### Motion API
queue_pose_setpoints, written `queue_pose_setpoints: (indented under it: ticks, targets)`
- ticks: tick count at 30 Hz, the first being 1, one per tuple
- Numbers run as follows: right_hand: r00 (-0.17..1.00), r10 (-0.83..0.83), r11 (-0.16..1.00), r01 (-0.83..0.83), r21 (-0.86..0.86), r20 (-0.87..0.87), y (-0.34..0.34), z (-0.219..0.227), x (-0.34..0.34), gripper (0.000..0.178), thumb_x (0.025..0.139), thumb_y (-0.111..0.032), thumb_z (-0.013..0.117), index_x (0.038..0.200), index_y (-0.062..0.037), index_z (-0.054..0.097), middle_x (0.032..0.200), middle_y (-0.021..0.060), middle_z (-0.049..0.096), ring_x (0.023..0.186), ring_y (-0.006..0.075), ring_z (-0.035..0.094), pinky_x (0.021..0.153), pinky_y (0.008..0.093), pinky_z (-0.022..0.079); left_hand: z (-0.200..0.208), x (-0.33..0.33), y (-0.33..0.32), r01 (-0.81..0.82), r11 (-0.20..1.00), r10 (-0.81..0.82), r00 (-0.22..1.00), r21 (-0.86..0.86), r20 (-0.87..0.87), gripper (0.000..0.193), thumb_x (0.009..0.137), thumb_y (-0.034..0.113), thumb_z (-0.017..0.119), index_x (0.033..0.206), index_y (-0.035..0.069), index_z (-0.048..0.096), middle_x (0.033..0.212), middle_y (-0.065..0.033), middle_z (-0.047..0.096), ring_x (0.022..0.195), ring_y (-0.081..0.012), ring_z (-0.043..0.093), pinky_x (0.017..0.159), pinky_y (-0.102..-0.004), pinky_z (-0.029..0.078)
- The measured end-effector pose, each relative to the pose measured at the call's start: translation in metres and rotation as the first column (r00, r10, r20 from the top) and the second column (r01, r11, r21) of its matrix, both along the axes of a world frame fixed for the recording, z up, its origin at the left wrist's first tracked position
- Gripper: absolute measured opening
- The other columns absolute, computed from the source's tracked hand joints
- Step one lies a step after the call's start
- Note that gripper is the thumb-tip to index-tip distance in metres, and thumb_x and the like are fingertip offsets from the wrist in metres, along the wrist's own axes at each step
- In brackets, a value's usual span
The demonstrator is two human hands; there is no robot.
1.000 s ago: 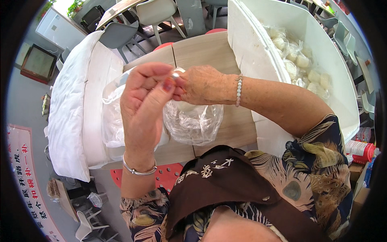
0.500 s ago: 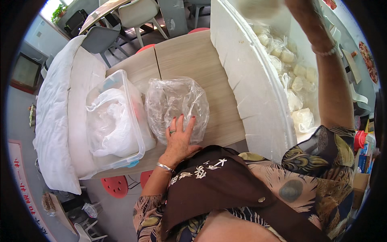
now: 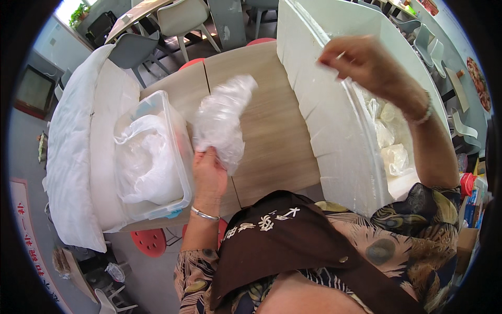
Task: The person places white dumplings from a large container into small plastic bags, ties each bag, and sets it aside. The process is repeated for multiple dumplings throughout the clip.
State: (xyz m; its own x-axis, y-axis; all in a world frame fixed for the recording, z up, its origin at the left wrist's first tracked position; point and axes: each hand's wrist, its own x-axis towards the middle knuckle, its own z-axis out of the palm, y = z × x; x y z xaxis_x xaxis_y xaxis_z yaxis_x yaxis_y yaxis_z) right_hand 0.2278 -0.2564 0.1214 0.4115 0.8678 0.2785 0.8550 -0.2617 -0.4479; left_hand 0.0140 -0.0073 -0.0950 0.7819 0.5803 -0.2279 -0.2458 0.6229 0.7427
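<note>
My left hand [image 3: 210, 170] grips the edge of a clear plastic bag [image 3: 224, 118], raised over the wooden table and blurred by motion. My right hand [image 3: 361, 65] hovers above the near wall of a big white foam box [image 3: 340, 136]. Its fingers are slightly smeared but look loosely bent and apart, with nothing visible in them. Inside the foam box lie several clear bags of pale, rounded pieces [image 3: 396, 158]; my right hand and forearm hide part of them. Left of the plastic bag is a clear plastic tub [image 3: 185, 178] with a white plastic bag [image 3: 151, 175] in it.
A white quilted cover [image 3: 73, 152] drapes over a white slab-like piece at the table's left end. The wooden table [image 3: 272, 125] spans between tub and foam box. Red stools [image 3: 148, 242] sit beneath it. Grey and white chairs [image 3: 180, 21] stand beyond.
My left hand, earlier spread on the bag, now holds it gathered and lifted. My right hand has come nearer from the far end of the foam box; the blurred pale thing beside it is gone from view.
</note>
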Motion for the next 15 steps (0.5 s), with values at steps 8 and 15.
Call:
queue_pose_setpoints:
  ticks: [8, 15]
  targets:
    - [0.933, -0.024, 0.939, -0.102, -0.328, -0.358, 0.091, -0.046, -0.023, 0.067, 0.087, -0.038, 0.066, 0.136, -0.0026, 0.038, 0.119, 0.0207, 0.059, 0.105, 0.0301, 0.061, 0.085, 0.0408, 0.051, 0.059, -0.010, 0.024, 0.186, 0.912, 0.009, 0.883, -0.366, 0.470, 0.041, 0.092, 0.021, 0.043, 0.124, -0.003, 0.052, 0.120, -0.0197, 0.060, 0.112, -0.0342, 0.058, 0.100, -0.0527, 0.045]
    - [0.242, 0.215, 0.976, -0.024, 0.215, -0.946, 0.130, -0.071, -0.039, 0.064, 0.087, -0.012, 0.060, 0.143, -0.0056, 0.029, 0.122, 0.0119, 0.056, 0.104, 0.0195, 0.059, 0.088, 0.0320, 0.049, 0.067, -0.021, 0.011, 0.343, 0.846, -0.029, 0.794, -0.408, 0.607, 0.044, 0.094, 0.026, 0.044, 0.129, -0.001, 0.051, 0.128, -0.0201, 0.056, 0.117, -0.0375, 0.054, 0.102, -0.0555, 0.042]
